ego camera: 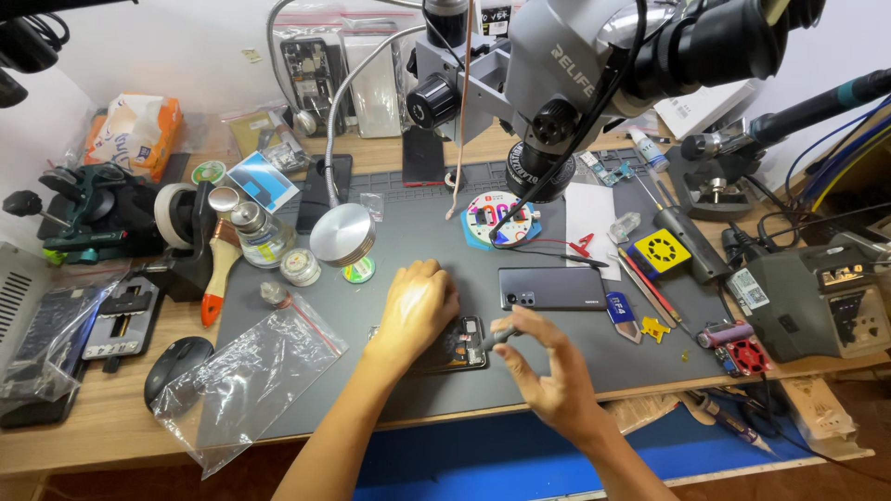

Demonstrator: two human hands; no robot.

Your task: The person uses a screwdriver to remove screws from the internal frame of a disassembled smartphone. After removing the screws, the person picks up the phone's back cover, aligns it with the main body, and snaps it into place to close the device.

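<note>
Under left hand [415, 311]: opened phone [459, 345]; right hand [549, 371] grip holds screwdriver [501, 337].

Upper left of the frame we see an orange-and-white soft tissue pack [133, 130]. Lower left, a clear crumpled zip bag w/ a red seal strip [249, 369] lies on the grey mat. Top centre, clear plastic bags [345, 74] w/ phone parts lean against the wall. Upper right, a white flat box [710, 107]. Right edge, a grey station w/ a small lit display [843, 275] and a white sticker label [750, 289] beside it.
</note>
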